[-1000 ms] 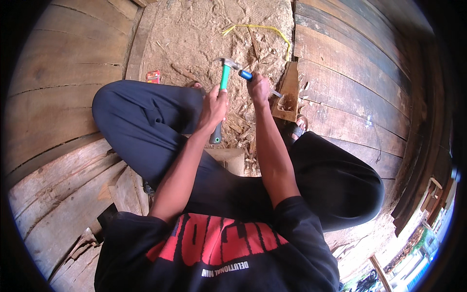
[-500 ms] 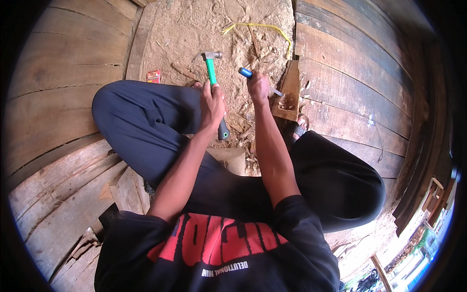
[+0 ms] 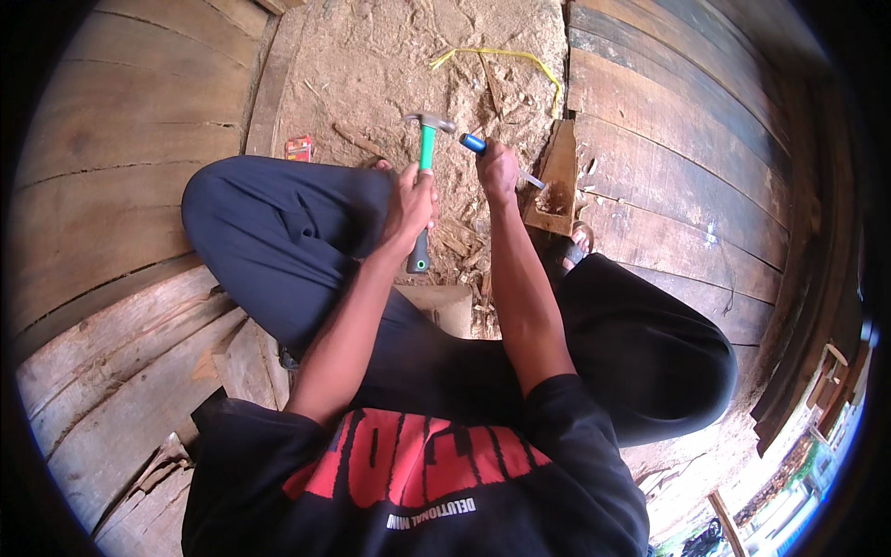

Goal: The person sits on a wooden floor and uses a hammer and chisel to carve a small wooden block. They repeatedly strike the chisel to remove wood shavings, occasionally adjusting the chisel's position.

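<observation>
My left hand (image 3: 409, 206) is wrapped round the handle of a claw hammer (image 3: 427, 147) with a green and black grip. Its metal head is just left of the blue end of a chisel (image 3: 473, 143), with a small gap between them. My right hand (image 3: 498, 174) grips the chisel's handle. The chisel's blade slants down to the right, its tip at the hollow cut into a wooden block (image 3: 558, 167). Pale chips lie in that hollow. The block rests beside my right foot (image 3: 580, 239).
Wooden planks (image 3: 677, 167) lie to the right, and more boards (image 3: 139, 139) to the left. Sawdust (image 3: 371, 65) covers the ground between them, with a yellow strap (image 3: 506, 52) on it. A small red packet (image 3: 299, 148) lies near my left knee. Another wood piece (image 3: 445, 308) sits between my legs.
The hammer in my left hand has swung right, its head now close to the chisel's blue end. My right hand still holds the chisel at the block; the whole view has shifted slightly.
</observation>
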`<state>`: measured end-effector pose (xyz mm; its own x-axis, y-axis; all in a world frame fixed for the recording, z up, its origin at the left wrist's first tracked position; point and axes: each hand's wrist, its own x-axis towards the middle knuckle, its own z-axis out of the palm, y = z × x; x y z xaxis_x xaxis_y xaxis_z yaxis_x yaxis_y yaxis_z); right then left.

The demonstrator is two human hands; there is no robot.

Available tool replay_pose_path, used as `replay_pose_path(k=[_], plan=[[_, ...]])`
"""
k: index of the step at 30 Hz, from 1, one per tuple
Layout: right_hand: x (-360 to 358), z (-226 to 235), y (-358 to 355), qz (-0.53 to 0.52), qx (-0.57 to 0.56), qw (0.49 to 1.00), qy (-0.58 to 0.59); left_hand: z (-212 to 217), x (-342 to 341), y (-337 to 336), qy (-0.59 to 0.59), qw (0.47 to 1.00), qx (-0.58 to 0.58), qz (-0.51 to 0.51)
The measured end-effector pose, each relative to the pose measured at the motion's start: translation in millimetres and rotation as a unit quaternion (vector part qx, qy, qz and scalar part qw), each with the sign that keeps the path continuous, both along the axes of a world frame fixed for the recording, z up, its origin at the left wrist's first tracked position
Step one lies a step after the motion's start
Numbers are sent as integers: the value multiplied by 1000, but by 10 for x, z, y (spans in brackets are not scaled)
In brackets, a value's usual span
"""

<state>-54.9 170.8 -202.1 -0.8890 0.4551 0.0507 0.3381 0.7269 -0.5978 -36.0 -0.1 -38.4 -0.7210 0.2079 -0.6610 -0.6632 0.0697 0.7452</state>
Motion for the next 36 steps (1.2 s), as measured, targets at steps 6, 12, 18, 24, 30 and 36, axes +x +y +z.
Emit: replay_pose_path(k=[6, 12, 18, 24, 30, 36], plan=[[-8, 40, -32, 1, 38, 999, -4, 4, 10, 22, 19, 998, -51, -10], [10, 75, -23, 0, 13, 999, 52, -47, 56, 99, 66, 990, 31, 119], [18, 72, -8, -12, 22, 999, 44, -65, 20, 0, -2, 999, -38, -36], [-7, -37, 14, -3, 16, 998, 65, -1, 60, 55, 76, 996, -44, 18], [15, 37, -6, 1, 33, 997, 69, 49, 6, 69, 38, 995, 47, 76], [9, 40, 33, -17, 12, 999, 35, 96, 4, 11, -21, 998, -18, -52]])
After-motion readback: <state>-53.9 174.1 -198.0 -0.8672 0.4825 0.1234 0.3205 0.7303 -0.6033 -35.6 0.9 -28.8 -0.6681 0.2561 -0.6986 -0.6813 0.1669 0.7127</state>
